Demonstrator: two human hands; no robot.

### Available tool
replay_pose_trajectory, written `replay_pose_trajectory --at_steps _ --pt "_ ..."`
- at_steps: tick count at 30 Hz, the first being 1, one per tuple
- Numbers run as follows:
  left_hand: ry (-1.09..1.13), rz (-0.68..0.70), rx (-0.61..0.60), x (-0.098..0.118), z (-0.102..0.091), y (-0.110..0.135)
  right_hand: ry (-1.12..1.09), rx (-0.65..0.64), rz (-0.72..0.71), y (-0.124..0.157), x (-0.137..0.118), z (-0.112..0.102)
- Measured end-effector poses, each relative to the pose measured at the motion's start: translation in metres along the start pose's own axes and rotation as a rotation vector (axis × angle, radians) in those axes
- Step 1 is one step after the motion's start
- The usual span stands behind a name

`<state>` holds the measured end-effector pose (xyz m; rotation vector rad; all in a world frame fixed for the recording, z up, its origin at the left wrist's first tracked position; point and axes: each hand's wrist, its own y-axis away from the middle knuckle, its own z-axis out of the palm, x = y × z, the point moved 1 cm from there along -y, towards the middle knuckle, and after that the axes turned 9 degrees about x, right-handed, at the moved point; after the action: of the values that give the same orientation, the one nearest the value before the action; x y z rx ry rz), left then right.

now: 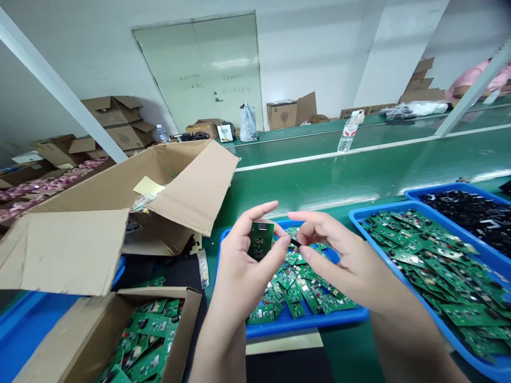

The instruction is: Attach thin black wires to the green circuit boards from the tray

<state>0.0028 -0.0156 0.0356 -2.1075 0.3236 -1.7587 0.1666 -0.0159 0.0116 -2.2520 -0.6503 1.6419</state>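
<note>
My left hand (243,260) grips a small green circuit board (260,240) upright between thumb and fingers. My right hand (339,255) pinches a small black part (295,243) right beside the board's right edge. Both hands hover over a blue tray (307,321) holding several green circuit boards (303,290).
A larger blue tray (359,215) of green boards lies at the right, with a tray of black parts (475,210) behind it. An open cardboard box (159,186) stands at the left, a smaller box of boards (147,340) at the bottom left. A water bottle (349,132) stands on the green conveyor.
</note>
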Motion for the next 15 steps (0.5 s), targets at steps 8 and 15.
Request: replay_pose_trajectory --at_steps 8,15 --pt "0.083 -0.065 0.094 0.0003 -0.0039 0.0014 -0.003 0.088 -0.026 -0.0063 0.0041 -0.0016" --pt "0.106 -0.117 0.122 0.0012 -0.0016 0.0004 0.146 0.041 0.006 -0.0079 -0.0008 -0.0061"
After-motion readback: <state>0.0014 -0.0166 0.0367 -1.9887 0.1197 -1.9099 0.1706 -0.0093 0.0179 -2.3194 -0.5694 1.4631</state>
